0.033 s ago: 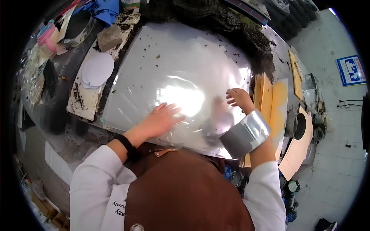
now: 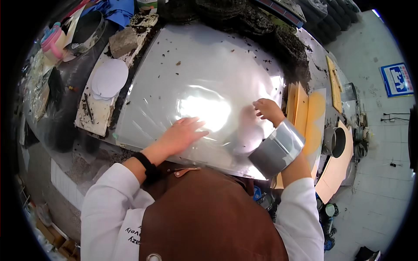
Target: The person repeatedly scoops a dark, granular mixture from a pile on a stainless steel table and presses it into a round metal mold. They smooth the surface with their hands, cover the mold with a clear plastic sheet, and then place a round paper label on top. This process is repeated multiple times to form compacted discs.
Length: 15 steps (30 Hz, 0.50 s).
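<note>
My left hand (image 2: 185,134) lies flat, fingers stretched out, on the near part of a glossy clear plastic sheet (image 2: 152,93) that covers the white work surface. My right hand (image 2: 270,110) hovers over or just touches the sheet's right side. Its fingers are slightly bent and apart, with nothing seen in them. Around my right forearm sits a wide, shiny grey see-through ring (image 2: 278,150), like a roll of film or tape. Dark crumbs are scattered over the sheet, and a bright glare hides part of it.
On a dirty white board (image 2: 85,115) at left lie white paper discs (image 2: 109,78) and a brown block (image 2: 123,42). Dark soil-like clumps (image 2: 257,19) line the back. Tan folded sheets (image 2: 300,108) and a grey ring (image 2: 334,142) stand at right.
My right hand has shifted very slightly left and its fingers have bent a little closer together. My left hand's fingers have moved slightly; it stays on the sheet.
</note>
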Each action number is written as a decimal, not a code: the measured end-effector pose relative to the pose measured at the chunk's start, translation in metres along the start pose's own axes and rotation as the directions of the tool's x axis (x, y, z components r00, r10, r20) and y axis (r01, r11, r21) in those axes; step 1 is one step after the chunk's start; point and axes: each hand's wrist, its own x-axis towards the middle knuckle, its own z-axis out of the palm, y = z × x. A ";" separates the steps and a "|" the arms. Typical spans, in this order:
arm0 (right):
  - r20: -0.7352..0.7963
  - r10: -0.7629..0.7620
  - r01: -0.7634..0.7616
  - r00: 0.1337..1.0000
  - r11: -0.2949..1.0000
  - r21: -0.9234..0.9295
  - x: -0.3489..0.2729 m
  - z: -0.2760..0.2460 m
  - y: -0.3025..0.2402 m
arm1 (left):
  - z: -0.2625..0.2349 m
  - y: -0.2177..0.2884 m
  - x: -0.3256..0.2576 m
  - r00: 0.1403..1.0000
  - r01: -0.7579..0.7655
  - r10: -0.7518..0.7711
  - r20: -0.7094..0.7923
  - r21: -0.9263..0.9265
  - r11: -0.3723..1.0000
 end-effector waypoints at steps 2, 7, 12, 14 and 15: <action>-0.079 -0.138 0.082 0.987 0.867 -0.491 0.012 0.015 -0.009 | -0.003 -0.005 0.006 0.994 0.032 -0.030 0.103 -0.019 0.999; 0.297 -0.229 0.338 0.927 0.853 -0.398 -0.057 0.015 -0.004 | -0.024 0.002 -0.025 0.967 -0.085 0.094 -0.239 0.045 0.995; 0.106 -0.528 0.511 0.843 0.723 -0.464 -0.149 0.047 0.001 | -0.021 -0.012 -0.011 0.999 -0.020 0.017 -0.033 -0.088 0.996; 0.083 -0.421 0.399 0.903 0.752 -0.524 -0.145 0.058 0.006 | -0.026 -0.017 0.008 0.996 -0.090 0.091 0.005 -0.056 0.994; 0.002 -0.430 0.368 0.903 0.770 -0.521 -0.149 0.053 0.006 | -0.021 -0.022 0.019 0.989 -0.127 0.129 0.071 -0.029 0.991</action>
